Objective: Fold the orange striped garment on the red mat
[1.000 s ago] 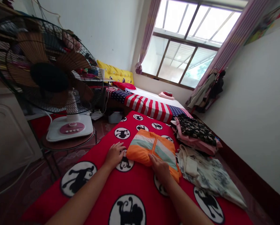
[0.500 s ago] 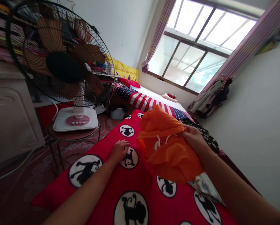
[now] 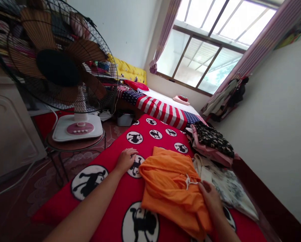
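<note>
An orange garment (image 3: 170, 185) with a white drawstring lies rumpled on a red blanket (image 3: 115, 198) printed with black-and-white monkey circles. My right hand (image 3: 210, 198) grips the garment's right edge near the drawstring, fingers closed on the cloth. Resting flat on the blanket just left of the garment, my left hand (image 3: 126, 160) has its fingers spread and holds nothing.
A pile of folded clothes (image 3: 210, 143) topped by a dark floral piece sits right of the garment, and a pale floral cloth (image 3: 228, 190) lies nearer. A large standing fan (image 3: 57, 67) is at left on a small table. A striped, starred bedspread (image 3: 160, 111) lies beyond.
One second ago the garment lay folded, striped side up. My right hand lifted it, turned it over and set it down nearer me, plain orange side up. My left hand stayed put.
</note>
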Tool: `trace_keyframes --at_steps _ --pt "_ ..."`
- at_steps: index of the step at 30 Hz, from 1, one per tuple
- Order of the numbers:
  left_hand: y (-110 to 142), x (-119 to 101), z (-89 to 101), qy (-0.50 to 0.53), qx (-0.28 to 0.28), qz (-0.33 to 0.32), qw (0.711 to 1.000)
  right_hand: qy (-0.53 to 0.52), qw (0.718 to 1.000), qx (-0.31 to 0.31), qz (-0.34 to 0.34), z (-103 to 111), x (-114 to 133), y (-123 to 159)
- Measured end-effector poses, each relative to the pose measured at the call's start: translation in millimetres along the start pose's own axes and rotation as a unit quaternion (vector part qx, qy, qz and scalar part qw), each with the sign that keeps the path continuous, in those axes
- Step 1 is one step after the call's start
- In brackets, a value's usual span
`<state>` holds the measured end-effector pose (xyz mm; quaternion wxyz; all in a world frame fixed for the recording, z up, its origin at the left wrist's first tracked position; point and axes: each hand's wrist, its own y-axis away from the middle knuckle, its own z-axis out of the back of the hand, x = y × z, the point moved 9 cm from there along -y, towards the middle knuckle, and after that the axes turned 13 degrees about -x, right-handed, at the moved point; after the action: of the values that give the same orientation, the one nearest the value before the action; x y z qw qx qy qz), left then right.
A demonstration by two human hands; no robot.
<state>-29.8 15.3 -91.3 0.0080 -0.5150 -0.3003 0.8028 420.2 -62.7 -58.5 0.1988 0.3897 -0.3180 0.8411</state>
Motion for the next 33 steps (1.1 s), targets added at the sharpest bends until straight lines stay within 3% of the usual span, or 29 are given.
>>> trace_keyframes --at_steps 3,7,10,16,19,23,26,29,31,33 --pt "-1.9 -1.2 0.8 -0.014 0.0 -0.009 1.0 0.006 0.997 -0.028 0.069 12.0 18.9 23.0" --pt "1.9 -7.3 8.7 -0.025 -0.013 -0.006 1.0 -0.046 0.971 0.082 0.218 -16.5 74.1 83.8" --pt "14.9 -16.5 16.4 -0.044 -0.011 0.01 0.999 -0.035 0.953 0.105 0.283 -33.2 87.4 122.8" --pt "47.3 -41.7 10.4 -0.193 0.057 0.017 0.979 -0.028 0.927 0.116 0.355 -40.8 98.9 147.3" --pt "49.1 -46.1 5.8 -0.258 0.066 0.014 0.964 -0.032 0.915 0.144 0.376 -47.4 117.1 155.4" --pt "45.8 -43.8 0.0 -0.282 0.084 -0.006 0.956 -0.023 0.918 0.161 0.362 -63.3 133.9 167.5" --pt "45.2 -35.3 1.2 -0.227 0.087 0.031 0.969 -0.023 0.922 0.149 0.357 -69.1 139.2 174.0" --pt "48.2 -31.7 -1.5 -0.055 0.106 0.114 0.986 -0.046 0.926 0.124 0.354 -64.0 139.1 175.6" --pt "50.8 -34.0 -4.3 0.075 0.112 0.185 0.974 -0.063 0.929 0.12 0.346 -59.7 135.9 175.7" --pt "53.8 -37.9 -8.3 0.174 0.109 0.261 0.943 -0.081 0.937 0.117 0.318 -56.3 129.6 173.1"
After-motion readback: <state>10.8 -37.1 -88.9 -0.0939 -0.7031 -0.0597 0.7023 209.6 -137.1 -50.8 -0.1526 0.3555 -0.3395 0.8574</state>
